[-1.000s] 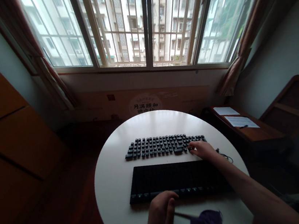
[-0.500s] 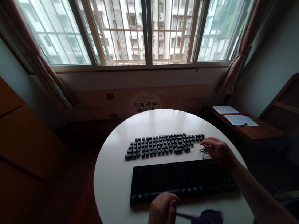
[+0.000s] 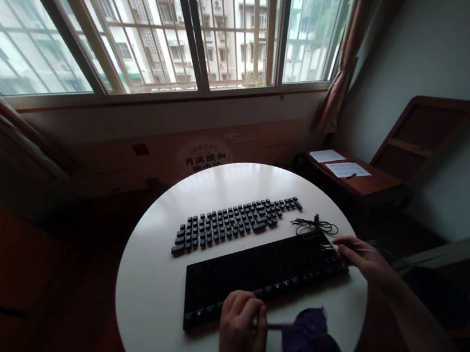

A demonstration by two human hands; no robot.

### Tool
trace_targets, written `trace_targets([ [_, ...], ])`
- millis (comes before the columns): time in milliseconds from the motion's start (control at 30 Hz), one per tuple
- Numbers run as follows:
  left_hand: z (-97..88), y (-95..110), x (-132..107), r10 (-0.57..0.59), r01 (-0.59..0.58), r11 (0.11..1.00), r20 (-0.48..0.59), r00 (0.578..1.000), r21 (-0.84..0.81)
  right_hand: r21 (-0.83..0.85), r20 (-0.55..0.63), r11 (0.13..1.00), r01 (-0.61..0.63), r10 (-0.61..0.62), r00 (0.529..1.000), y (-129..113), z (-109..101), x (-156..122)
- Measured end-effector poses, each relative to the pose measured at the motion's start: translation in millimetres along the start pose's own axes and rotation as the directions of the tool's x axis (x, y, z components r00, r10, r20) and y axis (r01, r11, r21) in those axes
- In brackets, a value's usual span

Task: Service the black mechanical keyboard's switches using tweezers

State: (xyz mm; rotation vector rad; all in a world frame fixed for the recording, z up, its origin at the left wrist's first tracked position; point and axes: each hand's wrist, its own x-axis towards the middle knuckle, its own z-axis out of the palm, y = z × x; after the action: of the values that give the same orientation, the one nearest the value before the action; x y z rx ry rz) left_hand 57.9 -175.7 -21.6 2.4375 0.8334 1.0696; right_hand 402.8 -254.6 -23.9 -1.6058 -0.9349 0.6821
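The black keyboard [image 3: 251,269] lies on a round white table [image 3: 148,303], its upper part bare and dark with a row of keys along the near edge. In my right hand [image 3: 367,262] is a keycap puller [image 3: 326,247] with thin wire prongs, its tips over the keyboard's right end. My left hand [image 3: 242,328] is closed around a thin dark rod [image 3: 276,326] at the near edge of the keyboard. The rod points right, toward a crumpled purple cloth [image 3: 308,339]. Behind the keyboard, loose black keycaps [image 3: 228,223] stand in rows.
A coiled black cable [image 3: 315,225] rests by the keyboard's far right corner. To the right, a low wooden table [image 3: 374,183] carries papers [image 3: 349,169] and a pen. A barred window [image 3: 195,37] with curtains is ahead.
My right hand has come back from the cable area to the keyboard's right end, and the wire puller now shows in it. The view has turned right; my left hand still grips the rod.
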Motion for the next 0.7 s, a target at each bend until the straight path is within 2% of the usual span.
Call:
trace_targets([
  [100,4.2,-2.1,0.6,0.018,-0.020,0.997,0.018,1.000,0.076,-0.079,-0.053,0.994,0.069,-0.074,0.996,5.4,11.2,-0.7],
  [267,19.5,-16.8,-8.7,0.045,-0.061,0.945,0.055,0.997,0.322,-0.179,-0.131,0.981,0.070,-0.095,0.987,14.8,22.1,2.7],
  [367,25.8,-22.9,-14.8,0.050,-0.085,0.905,0.096,0.994,0.417,-0.238,-0.165,0.968,0.078,-0.120,0.979,18.8,24.6,3.0],
  [567,27.9,-23.9,-15.8,0.048,-0.098,0.881,0.118,0.992,0.464,-0.358,-0.219,0.929,0.091,-0.179,0.959,18.1,31.1,0.3],
  [700,29.6,-25.6,-16.1,0.041,-0.092,0.884,0.119,0.992,0.459,-0.410,-0.215,0.905,0.110,-0.213,0.953,17.3,36.1,-1.7],
])
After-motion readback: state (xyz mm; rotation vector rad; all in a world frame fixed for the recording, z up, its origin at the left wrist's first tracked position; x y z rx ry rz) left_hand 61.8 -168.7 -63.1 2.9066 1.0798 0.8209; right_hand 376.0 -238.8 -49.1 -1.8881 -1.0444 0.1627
